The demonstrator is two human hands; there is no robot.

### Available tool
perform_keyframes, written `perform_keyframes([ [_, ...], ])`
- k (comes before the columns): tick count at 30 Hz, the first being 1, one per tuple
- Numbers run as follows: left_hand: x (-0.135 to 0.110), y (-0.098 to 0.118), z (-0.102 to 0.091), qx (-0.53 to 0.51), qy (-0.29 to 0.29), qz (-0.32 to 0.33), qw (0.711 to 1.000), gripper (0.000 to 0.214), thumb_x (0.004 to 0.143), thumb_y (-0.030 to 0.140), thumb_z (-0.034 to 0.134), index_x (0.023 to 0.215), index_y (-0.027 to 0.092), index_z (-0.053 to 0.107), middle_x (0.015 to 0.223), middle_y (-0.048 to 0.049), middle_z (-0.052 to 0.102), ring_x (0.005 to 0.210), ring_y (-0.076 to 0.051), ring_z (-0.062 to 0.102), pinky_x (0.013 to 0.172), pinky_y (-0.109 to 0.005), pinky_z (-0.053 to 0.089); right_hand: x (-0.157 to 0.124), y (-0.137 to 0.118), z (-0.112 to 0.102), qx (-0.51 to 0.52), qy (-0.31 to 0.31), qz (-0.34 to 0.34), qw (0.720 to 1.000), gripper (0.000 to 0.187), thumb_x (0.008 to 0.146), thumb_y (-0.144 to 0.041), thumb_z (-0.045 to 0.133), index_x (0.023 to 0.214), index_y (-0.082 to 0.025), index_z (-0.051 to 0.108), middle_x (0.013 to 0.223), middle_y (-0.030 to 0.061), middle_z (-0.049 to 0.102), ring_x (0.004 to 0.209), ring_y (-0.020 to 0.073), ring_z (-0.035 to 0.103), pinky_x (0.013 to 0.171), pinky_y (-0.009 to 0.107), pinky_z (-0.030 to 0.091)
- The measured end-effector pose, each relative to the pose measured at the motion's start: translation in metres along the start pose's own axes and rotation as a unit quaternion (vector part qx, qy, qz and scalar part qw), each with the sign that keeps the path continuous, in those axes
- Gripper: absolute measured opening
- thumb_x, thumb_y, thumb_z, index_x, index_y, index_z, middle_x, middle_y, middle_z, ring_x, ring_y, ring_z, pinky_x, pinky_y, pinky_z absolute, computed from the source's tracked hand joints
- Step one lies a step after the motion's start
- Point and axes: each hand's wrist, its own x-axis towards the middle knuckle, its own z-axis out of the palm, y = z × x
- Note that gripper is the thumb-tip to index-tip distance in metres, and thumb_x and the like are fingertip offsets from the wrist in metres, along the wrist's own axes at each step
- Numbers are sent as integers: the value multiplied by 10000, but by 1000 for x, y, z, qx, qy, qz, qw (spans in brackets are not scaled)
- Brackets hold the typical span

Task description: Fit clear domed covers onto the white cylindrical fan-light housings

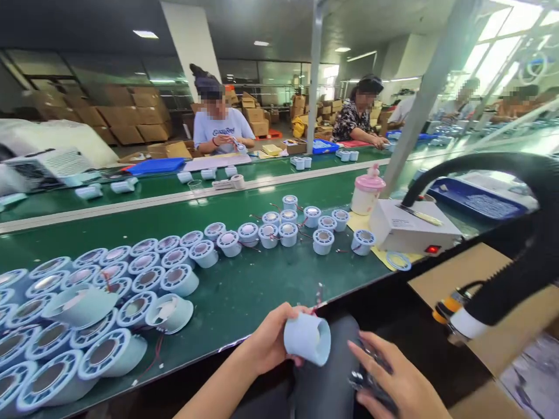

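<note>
The pale blue fan housing (307, 339) is at six o'clock, over your lap and just off the near edge of the green surface (244, 297). Your left hand (267, 344) is closed around one end of it. It is smooth, round plastic, with thin wires (319, 293) poking up at twelve o'clock. A slack grip could let it drop, or those wires could snag. Your right hand (395, 381) lies over a dark object (369, 378) at four o'clock, but I can't tell whether it grips it. More housings (109, 302) crowd nine o'clock.
</note>
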Motion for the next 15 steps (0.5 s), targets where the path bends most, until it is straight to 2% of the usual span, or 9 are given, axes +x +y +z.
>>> perform_keyframes([
  [1, 5, -2, 5, 16, -32, -33, 999, 446, 704, 531, 447, 911, 151, 554, 738, -16, 539, 506, -99, 457, 374, -182, 306, 11, -5, 1, -29, 2, -39, 999, 473, 876, -212, 570, 1347, -256, 557, 1253, 152, 627, 1051, 281, 669, 789, 362, 617],
  [2, 8, -3, 10, 34, -57, -59, 996, 442, 714, 540, 480, 864, 138, 582, 686, -8, 529, 458, -86, 417, 344, -176, 250, 23, -9, 2, -51, 4, -42, 998, 504, 859, -174, 563, 1358, -249, 550, 1288, 178, 601, 1055, 313, 661, 771, 412, 618],
  [4, 9, -1, 19, 104, -94, -72, 988, 367, 716, 478, 609, 824, 129, 633, 665, 2, 544, 466, -78, 420, 364, -177, 262, 40, -15, 1, -72, -8, -6, 997, 510, 824, -85, 538, 1304, -246, 597, 1333, 203, 564, 1054, 352, 646, 747, 481, 607],
  [6, 5, 5, 27, 240, -95, -2, 966, 235, 730, 354, 685, 848, 151, 681, 761, -8, 605, 625, -110, 523, 519, -199, 405, 46, -18, -2, -50, -42, 46, 997, 437, 783, -15, 530, 1130, -226, 689, 1343, 195, 557, 1084, 362, 625, 764, 486, 595],
  [7, 1, 8, 31, 314, -77, 52, 945, 176, 751, 302, 686, 869, 172, 698, 838, -13, 625, 736, -131, 556, 639, -225, 449, 45, -19, -5, -20, -64, 74, 995, 383, 764, -1, 546, 1030, -220, 712, 1333, 180, 564, 1099, 355, 617, 781, 471, 590],
  [9, -4, 12, 37, 408, -24, 146, 901, 153, 789, 249, 673, 931, 208, 712, 969, -23, 627, 911, -169, 569, 836, -285, 446, 40, -20, -13, 68, -112, 141, 981, 266, 742, -26, 623, 899, -225, 706, 1319, 139, 569, 1116, 325, 611, 817, 426, 580],
  [10, -6, 13, 39, 413, -2, 168, 895, 198, 776, 246, 702, 971, 215, 708, 1006, -29, 621, 948, -183, 570, 877, -302, 437, 37, -20, -16, 120, -131, 173, 969, 206, 749, -72, 663, 873, -233, 695, 1316, 118, 564, 1119, 307, 611, 832, 403, 574],
  [12, -5, 9, 40, 385, 16, 187, 904, 404, 684, 298, 816, 1060, 227, 688, 1020, -33, 608, 952, -198, 577, 887, -318, 448, 33, -21, -23, 213, -138, 229, 940, 40, 818, -213, 670, 849, -238, 674, 1291, 96, 561, 1110, 274, 612, 853, 366, 558],
  [15, 4, -3, 36, 341, 1, 219, 914, 660, 511, 384, 919, 1115, 245, 691, 1030, -42, 579, 966, -219, 581, 912, -347, 470, 31, -22, -30, 298, -98, 281, 907, 246, 942, -350, 518, 781, -217, 649, 1184, 90, 584, 1054, 238, 615, 858, 335, 527],
])
